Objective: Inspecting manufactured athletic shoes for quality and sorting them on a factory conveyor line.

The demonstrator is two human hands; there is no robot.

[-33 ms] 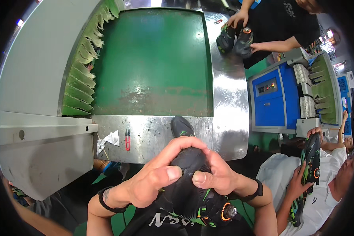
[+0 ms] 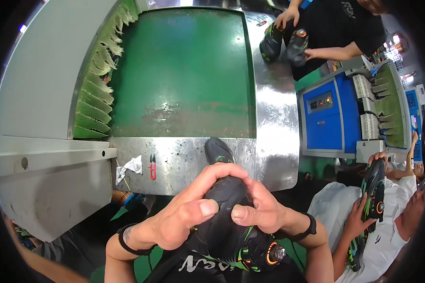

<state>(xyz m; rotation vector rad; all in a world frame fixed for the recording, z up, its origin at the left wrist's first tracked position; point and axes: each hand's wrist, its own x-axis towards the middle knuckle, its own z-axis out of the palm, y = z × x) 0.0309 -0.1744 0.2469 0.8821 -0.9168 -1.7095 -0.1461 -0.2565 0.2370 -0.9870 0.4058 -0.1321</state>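
With both hands I grip a black shoe (image 2: 226, 192) in front of my chest, its toe pointing away from me. My left hand (image 2: 183, 218) wraps the left side, thumb pressed on the upper. Around the right side curls my right hand (image 2: 265, 207), its thumb also on the upper; the fingertips meet over the toe. Green trim and an orange-ringed dial (image 2: 275, 253) show lower right, near my body. Just beyond my fingers, a second black shoe (image 2: 218, 151) rests toe-outward on the metal ledge (image 2: 186, 158), partly hidden by my left hand.
Red thread snips (image 2: 153, 167) and a crumpled white cloth (image 2: 130, 169) lie on the ledge. Beyond is a green conveyor belt (image 2: 184, 70), with green bristle strips (image 2: 92, 111) at left. One co-worker handles two shoes (image 2: 271, 45) far right; another holds a shoe (image 2: 374, 181) near right.
My hands keep the same hold on the shoe. At the far right, the co-worker's right-hand shoe has shifted slightly to the right.
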